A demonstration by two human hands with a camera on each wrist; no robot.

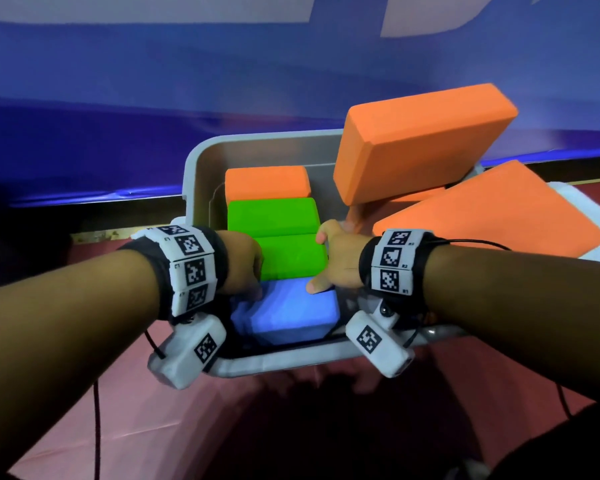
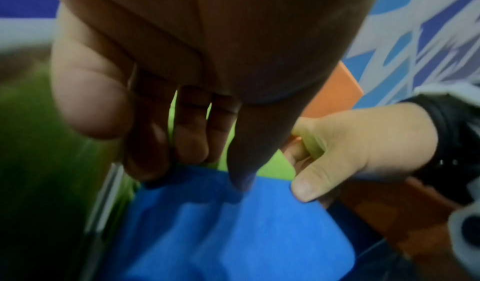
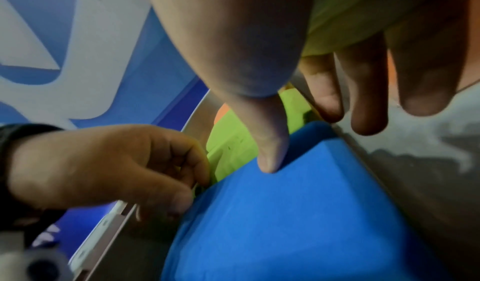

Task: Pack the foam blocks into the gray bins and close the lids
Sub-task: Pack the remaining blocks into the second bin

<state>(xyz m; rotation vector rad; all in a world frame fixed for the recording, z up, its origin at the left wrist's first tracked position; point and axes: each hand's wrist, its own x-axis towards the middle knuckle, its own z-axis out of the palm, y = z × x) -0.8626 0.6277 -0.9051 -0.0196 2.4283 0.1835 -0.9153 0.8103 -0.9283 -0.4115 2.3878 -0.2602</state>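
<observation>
An open gray bin (image 1: 201,161) holds a row of foam blocks: an orange block (image 1: 267,183) at the back, two green blocks (image 1: 274,216) in the middle, and a blue block (image 1: 288,310) nearest me, sitting tilted. My left hand (image 1: 246,268) grips the blue block's far left corner, fingers tucked down between it and the green foam, thumb on top (image 2: 241,182). My right hand (image 1: 329,261) holds the far right corner, with its thumb (image 3: 270,166) pressed on the blue block's (image 3: 298,213) top and its fingers (image 3: 369,121) down along the bin wall.
Two large orange blocks lie just right of the bin: one (image 1: 423,140) leans up over its right rim, the other (image 1: 492,216) lies on a white surface (image 1: 568,202). A red tablecloth (image 1: 187,427) covers the table. A blue banner (image 1: 153,98) stands behind.
</observation>
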